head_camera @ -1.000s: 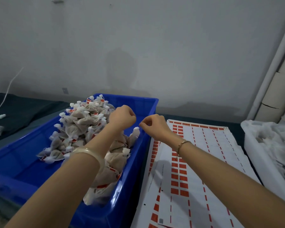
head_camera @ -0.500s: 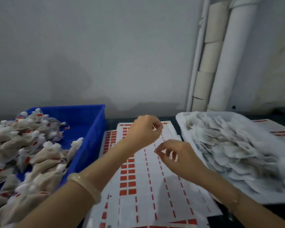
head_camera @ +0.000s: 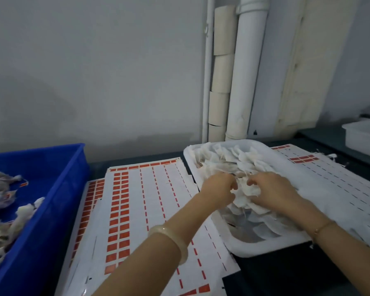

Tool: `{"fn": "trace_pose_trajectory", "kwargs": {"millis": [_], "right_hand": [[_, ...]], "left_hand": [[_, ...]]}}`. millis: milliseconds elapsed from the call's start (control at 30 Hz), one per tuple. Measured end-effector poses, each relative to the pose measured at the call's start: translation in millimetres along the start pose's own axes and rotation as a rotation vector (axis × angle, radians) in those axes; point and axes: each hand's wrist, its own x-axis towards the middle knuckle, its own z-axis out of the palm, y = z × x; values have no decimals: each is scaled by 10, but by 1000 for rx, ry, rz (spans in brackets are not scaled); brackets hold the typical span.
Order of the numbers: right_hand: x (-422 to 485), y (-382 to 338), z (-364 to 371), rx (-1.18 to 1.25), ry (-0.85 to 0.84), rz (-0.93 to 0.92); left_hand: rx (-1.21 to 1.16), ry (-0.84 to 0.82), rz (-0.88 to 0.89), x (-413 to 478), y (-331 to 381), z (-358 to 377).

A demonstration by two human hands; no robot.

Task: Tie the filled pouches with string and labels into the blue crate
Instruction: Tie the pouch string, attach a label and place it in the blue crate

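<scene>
A white tray (head_camera: 237,248) at centre right holds a heap of white filled pouches (head_camera: 229,161). Both my hands are inside it. My left hand (head_camera: 219,189) and my right hand (head_camera: 271,191) have curled fingers and pinch one white pouch (head_camera: 244,192) between them, just above the heap. The blue crate (head_camera: 51,189) stands at the left with tied, labelled pouches (head_camera: 0,189) in it. A sheet of red and white labels (head_camera: 137,210) lies between the crate and the tray.
A second label sheet (head_camera: 329,180) lies to the right of the tray. Another white tray (head_camera: 363,135) sits at the far right. Pipes and stacked cardboard tubes (head_camera: 222,82) stand against the wall behind.
My view swung right, away from the blue crate. Both hands moved from above the label sheet into the white tray and took hold of a pouch.
</scene>
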Motion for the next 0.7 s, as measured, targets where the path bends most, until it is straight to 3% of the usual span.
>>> {"fn": "trace_pose_trajectory", "kwargs": {"millis": [167,367,700], "right_hand": [[66,84,73,-197,37,-6],[62,171,136,-137,106,-15],[99,208,-82,441,311,51]], "left_hand": [[112,-56,14,262,206,290],[249,56,3,445,270,440],[86,437,106,364,155,106]]}}
